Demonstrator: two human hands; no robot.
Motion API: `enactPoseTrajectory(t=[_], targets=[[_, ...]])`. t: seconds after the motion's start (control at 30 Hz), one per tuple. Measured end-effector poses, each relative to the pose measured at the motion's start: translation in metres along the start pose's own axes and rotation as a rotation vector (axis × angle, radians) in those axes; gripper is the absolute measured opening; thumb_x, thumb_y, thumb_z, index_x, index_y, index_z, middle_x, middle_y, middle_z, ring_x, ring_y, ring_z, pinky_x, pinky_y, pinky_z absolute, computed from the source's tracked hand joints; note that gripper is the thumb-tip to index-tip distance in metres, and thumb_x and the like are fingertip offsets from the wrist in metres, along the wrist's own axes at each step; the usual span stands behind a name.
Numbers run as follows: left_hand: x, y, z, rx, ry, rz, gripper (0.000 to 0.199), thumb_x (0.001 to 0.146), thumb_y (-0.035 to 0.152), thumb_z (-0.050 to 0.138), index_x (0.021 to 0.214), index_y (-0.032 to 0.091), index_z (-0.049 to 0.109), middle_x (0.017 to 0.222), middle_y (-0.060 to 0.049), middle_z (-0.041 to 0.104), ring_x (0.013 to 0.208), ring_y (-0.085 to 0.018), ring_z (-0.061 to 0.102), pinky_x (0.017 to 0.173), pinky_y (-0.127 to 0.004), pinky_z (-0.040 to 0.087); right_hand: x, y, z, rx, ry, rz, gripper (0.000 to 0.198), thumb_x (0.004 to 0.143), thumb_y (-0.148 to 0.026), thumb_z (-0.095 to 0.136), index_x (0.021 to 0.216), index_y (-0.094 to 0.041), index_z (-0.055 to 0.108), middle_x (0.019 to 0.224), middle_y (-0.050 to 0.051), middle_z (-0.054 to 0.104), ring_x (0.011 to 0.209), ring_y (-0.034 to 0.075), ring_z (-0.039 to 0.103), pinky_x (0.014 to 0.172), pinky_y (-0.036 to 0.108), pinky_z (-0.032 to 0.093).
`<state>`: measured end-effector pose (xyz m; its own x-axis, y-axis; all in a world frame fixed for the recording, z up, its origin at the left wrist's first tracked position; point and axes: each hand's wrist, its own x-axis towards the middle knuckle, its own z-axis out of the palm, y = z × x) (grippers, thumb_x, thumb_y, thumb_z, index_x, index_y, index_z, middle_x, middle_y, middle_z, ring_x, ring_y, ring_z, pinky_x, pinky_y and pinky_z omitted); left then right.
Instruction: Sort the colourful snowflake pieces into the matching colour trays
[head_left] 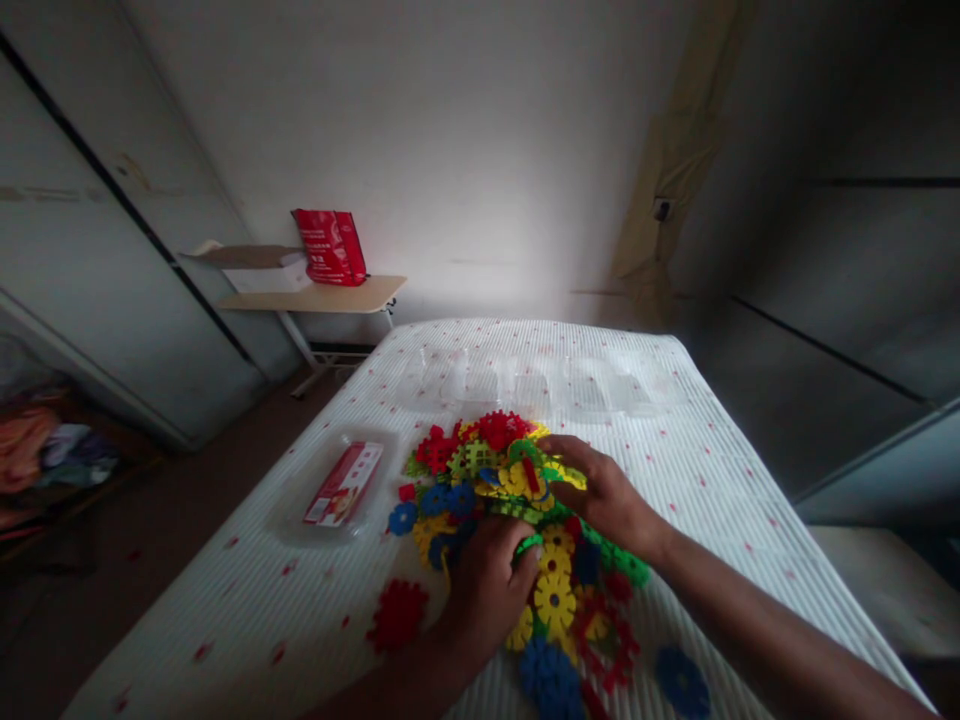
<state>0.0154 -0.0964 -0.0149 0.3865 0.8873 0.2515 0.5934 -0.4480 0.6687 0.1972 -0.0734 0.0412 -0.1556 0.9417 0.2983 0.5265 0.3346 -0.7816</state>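
Observation:
A heap of plastic interlocking pieces in red, yellow, blue and green lies on the bedspread in front of me. My left hand [491, 570] is at the near left side of the heap, its fingers curled, with a bright green gear-shaped piece [529, 544] between thumb and fingers. On the heap's right side, my right hand [609, 497] reaches in with fingers apart, touching a yellow-green piece [564, 474]. Yellow flower-shaped pieces [555, 600] lie between my wrists. Some fingertips of both hands are hidden among the pieces.
Clear plastic trays [536, 388] stand in a row beyond the heap. A clear container with a red-and-white label [345, 485] sits at left. Loose red [399, 615] and blue [682, 682] pieces lie nearby. Farther off, a small table [352, 295] bears a red bag [332, 247] and a box [266, 270].

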Motion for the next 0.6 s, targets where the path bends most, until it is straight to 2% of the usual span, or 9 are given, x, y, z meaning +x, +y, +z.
enactPoseTrajectory(t=[0.1, 0.23, 0.33, 0.4, 0.5, 0.57, 0.6], targets=[[0.001, -0.001, -0.002, 0.047, 0.062, 0.046, 0.006, 0.079, 0.021, 0.055, 0.074, 0.018, 0.056, 0.072, -0.001, 0.062, 0.070, -0.015, 0.059, 0.064, -0.026, 0.045, -0.047, 0.013, -0.011, -0.157, 0.024, 0.011, 0.048, 0.080, -0.030, 0.055, 0.127, -0.024, 0.047, 0.131, 0.009, 0.051, 0.120, 0.025, 0.048, 0.097, 0.041, 0.043], [0.002, 0.003, -0.005, 0.026, 0.143, 0.191, 0.013, 0.080, 0.024, 0.058, 0.070, 0.018, 0.051, 0.066, 0.000, 0.059, 0.063, -0.013, 0.056, 0.061, -0.024, 0.043, -0.126, 0.028, -0.009, -0.442, 0.001, -0.075, 0.088, 0.068, -0.043, 0.067, 0.144, -0.024, 0.025, 0.148, 0.012, 0.028, 0.130, 0.034, 0.034, 0.097, 0.047, 0.043], [-0.001, 0.012, -0.011, 0.007, 0.166, 0.345, 0.009, 0.083, 0.023, 0.055, 0.075, 0.019, 0.055, 0.069, -0.001, 0.061, 0.070, -0.014, 0.059, 0.067, -0.026, 0.045, -0.164, 0.041, 0.001, -0.633, 0.035, -0.087, 0.098, 0.063, -0.049, 0.069, 0.145, -0.024, 0.022, 0.150, 0.013, 0.021, 0.131, 0.040, 0.029, 0.096, 0.053, 0.041], [-0.003, 0.016, -0.019, -0.008, 0.160, 0.423, 0.007, 0.083, 0.019, 0.053, 0.076, 0.019, 0.056, 0.069, -0.001, 0.061, 0.071, -0.014, 0.058, 0.069, -0.026, 0.045, -0.168, 0.048, 0.007, -0.709, 0.059, -0.094, 0.097, 0.065, -0.050, 0.067, 0.146, -0.023, 0.021, 0.150, 0.014, 0.022, 0.131, 0.041, 0.028, 0.097, 0.057, 0.037], [-0.004, 0.010, -0.036, 0.002, 0.158, 0.484, 0.009, 0.083, 0.016, 0.052, 0.077, 0.019, 0.058, 0.072, -0.002, 0.061, 0.073, -0.014, 0.057, 0.070, -0.027, 0.046, -0.152, 0.053, 0.012, -0.735, 0.059, -0.118, 0.091, 0.072, -0.048, 0.062, 0.147, -0.021, 0.018, 0.146, 0.015, 0.031, 0.132, 0.038, 0.029, 0.101, 0.058, 0.033], [-0.004, -0.005, -0.048, 0.111, 0.193, 0.409, 0.011, 0.082, 0.023, 0.054, 0.091, 0.020, 0.061, 0.090, -0.006, 0.063, 0.086, -0.018, 0.058, 0.077, -0.032, 0.047, -0.136, 0.054, 0.013, -0.708, 0.041, -0.124, 0.086, 0.076, -0.044, 0.059, 0.147, -0.019, 0.017, 0.143, 0.015, 0.036, 0.132, 0.034, 0.030, 0.103, 0.056, 0.031], [-0.004, -0.015, -0.052, 0.201, 0.224, 0.320, 0.024, 0.081, 0.028, 0.055, 0.103, 0.020, 0.059, 0.104, -0.009, 0.061, 0.097, -0.022, 0.055, 0.084, -0.038, 0.045, -0.128, 0.054, 0.014, -0.687, 0.034, -0.124, 0.084, 0.077, -0.043, 0.059, 0.146, -0.018, 0.017, 0.143, 0.015, 0.037, 0.132, 0.033, 0.030, 0.104, 0.055, 0.031]])
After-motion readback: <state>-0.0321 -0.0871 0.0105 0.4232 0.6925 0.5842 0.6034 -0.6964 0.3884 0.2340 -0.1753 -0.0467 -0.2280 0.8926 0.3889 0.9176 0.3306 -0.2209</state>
